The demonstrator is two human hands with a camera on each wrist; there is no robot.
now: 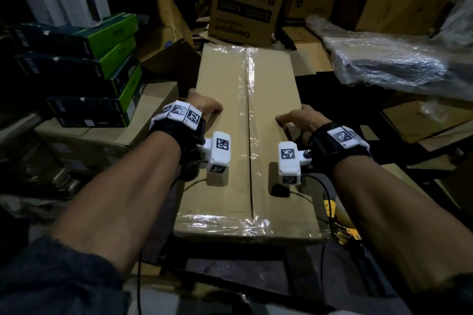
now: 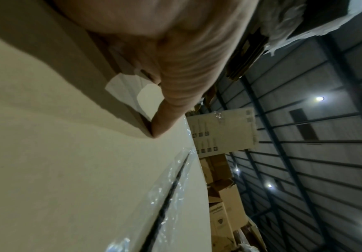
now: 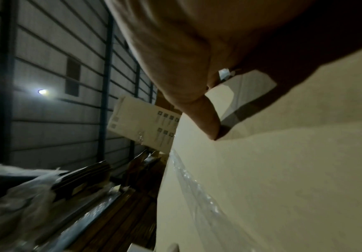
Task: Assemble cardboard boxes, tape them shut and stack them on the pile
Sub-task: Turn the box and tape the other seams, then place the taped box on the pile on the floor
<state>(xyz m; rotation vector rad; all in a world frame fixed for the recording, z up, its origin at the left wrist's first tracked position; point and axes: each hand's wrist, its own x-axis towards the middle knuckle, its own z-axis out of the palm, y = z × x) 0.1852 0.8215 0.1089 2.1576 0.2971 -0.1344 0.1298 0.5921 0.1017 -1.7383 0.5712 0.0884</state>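
Head view: both hands [image 1: 204, 107] [image 1: 298, 117] grip the taped box's [image 1: 225, 79] side edges.

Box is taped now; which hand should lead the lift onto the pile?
Neither alone. Left hand and right hand sit mirrored on opposite long edges of the taped box, thumbs on top. Lift with both.
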